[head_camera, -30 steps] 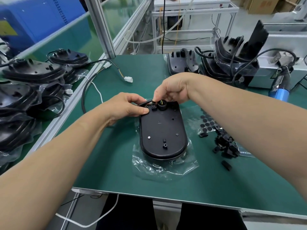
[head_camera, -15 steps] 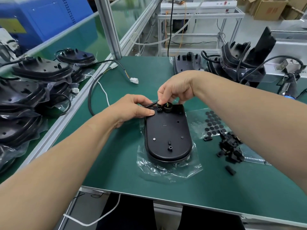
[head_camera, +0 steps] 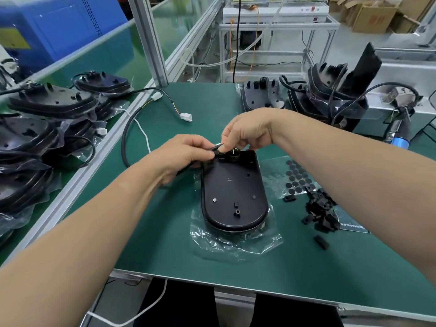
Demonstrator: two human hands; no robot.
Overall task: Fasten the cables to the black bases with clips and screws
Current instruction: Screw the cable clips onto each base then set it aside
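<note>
The black base point(head_camera: 233, 192) lies flat in the middle of the green counter point(head_camera: 165, 244), resting on a crumpled clear bag point(head_camera: 236, 241). Both hands are up at its far end. The left hand point(head_camera: 186, 152) has its fingers point(head_camera: 207, 155) curled, pinching the black cable point(head_camera: 125, 142) at the base's far-left corner. The right hand point(head_camera: 250, 131) comes in from above, thumb and forefinger nipped on the same cable beside the round collar point(head_camera: 234, 154) — yellow wire shows inside it. From the left hand the cable loops out left across the counter to a white connector point(head_camera: 186, 117). Right of the base sit a sheet of round black pads point(head_camera: 297, 178) and a heap of black clips point(head_camera: 320, 211), one lying apart. More bases are stacked at far left point(head_camera: 47, 107) and at the back right point(head_camera: 330, 90).
</note>
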